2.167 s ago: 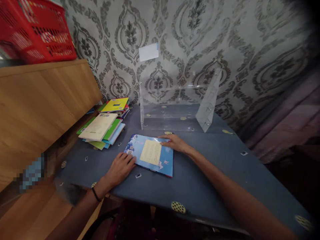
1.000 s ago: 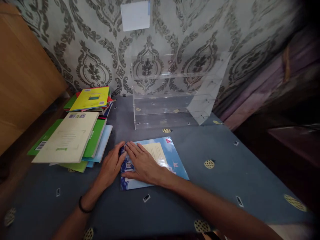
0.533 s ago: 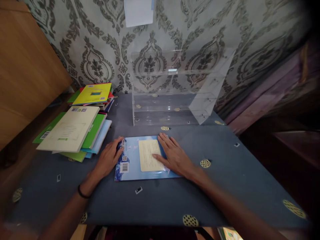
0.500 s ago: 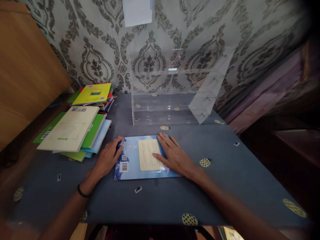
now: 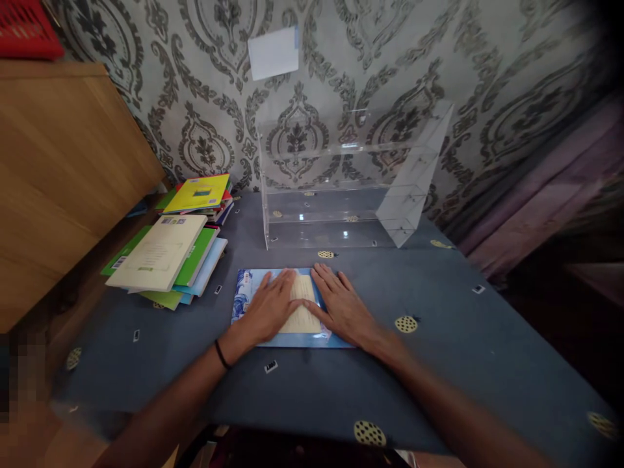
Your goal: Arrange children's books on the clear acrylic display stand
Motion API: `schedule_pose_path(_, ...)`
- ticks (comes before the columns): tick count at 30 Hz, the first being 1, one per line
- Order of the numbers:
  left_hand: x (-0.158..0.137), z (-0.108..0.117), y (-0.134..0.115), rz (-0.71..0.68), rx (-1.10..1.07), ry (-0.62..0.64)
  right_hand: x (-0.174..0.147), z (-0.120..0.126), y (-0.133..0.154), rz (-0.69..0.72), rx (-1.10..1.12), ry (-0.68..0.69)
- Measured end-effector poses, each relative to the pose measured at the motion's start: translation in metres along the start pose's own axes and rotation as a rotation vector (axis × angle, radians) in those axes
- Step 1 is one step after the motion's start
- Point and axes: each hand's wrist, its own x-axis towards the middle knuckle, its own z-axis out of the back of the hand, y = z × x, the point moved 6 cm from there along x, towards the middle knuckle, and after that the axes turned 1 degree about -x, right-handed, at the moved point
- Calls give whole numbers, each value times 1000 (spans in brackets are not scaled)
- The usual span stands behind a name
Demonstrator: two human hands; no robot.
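Note:
A blue book with a pale yellow text panel lies flat on the dark table, its barcode side largely covered. My left hand rests flat on the book's left and middle part, fingers stretched out. On its right part lies my right hand, palm down with the fingers spread. The two thumbs almost meet over the yellow panel. Just behind the book stands a clear acrylic rack with several tiers.
To the left are two stacks of books, the nearer topped by a cream book, the farther by a yellow one. A wooden cabinet borders the table's left side. A red basket sits on it.
My left hand has moved right, from the book's left edge onto its cover. My right hand stays on the book. The view has shifted slightly left and up.

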Motion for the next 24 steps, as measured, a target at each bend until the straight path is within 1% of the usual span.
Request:
schedule_pose_path(4,-28,14,46,132,39,-47,1,2,2,-20,3,-8)
schedule_pose_path(7,-47,19,62,189,8,-65,1,4,1,-24,-5,15)
schedule_pose_path(10,-55,18,64,216,-21,-56,2,8,4,-26,-30,15)
schedule_pose_path(12,-55,18,63,222,-25,-60,3,9,16,-21,-44,-10)
schedule_pose_path(15,-53,19,62,221,-29,-92,3,2,56,56,-26,-2)
schedule_pose_path(18,-54,20,63,218,-39,-108,-2,-8,105,215,22,33)
schedule_pose_path(20,-54,22,62,212,-46,-107,-8,-10,124,298,41,33)
schedule_pose_path(22,-54,23,62,204,-48,-99,-17,-7,127,322,47,20)
schedule_pose_path(24,-54,24,61,203,-45,-94,-27,-2,117,306,37,3)
